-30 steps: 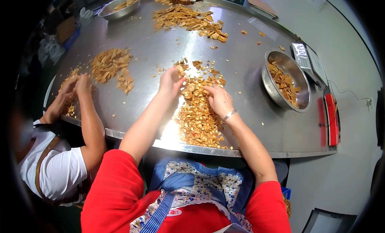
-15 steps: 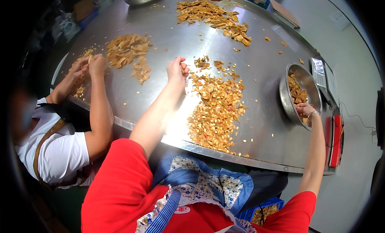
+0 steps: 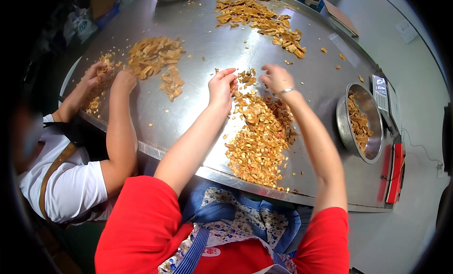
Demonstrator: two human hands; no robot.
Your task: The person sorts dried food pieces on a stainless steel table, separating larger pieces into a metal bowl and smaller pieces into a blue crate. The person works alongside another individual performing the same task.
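A pile of small yellow and brown flat dried pieces (image 3: 257, 142) lies on the steel table in front of me. My left hand (image 3: 222, 89) is at its far left corner, fingers curled inward; whatever they hold is mostly hidden. Across from it, my right hand (image 3: 278, 79), with a bracelet at the wrist, hovers over the pile's far right side. Its thumb and fingers are apart, and nothing shows between them. A small clump of brown pieces (image 3: 247, 77) lies between my two hands.
At the right, a steel bowl (image 3: 347, 125) holds brown dried slices (image 3: 359, 125), beside a scale (image 3: 380, 92) and a red object (image 3: 395, 172). Larger slice heaps lie at far centre (image 3: 257, 18) and left (image 3: 153, 57). A co-worker in white (image 3: 71, 184) handles pieces on the left.
My right hand has left the bowl and swung left to the pile's far side. My left hand stays curled by the pile. The co-worker's hands have moved apart.
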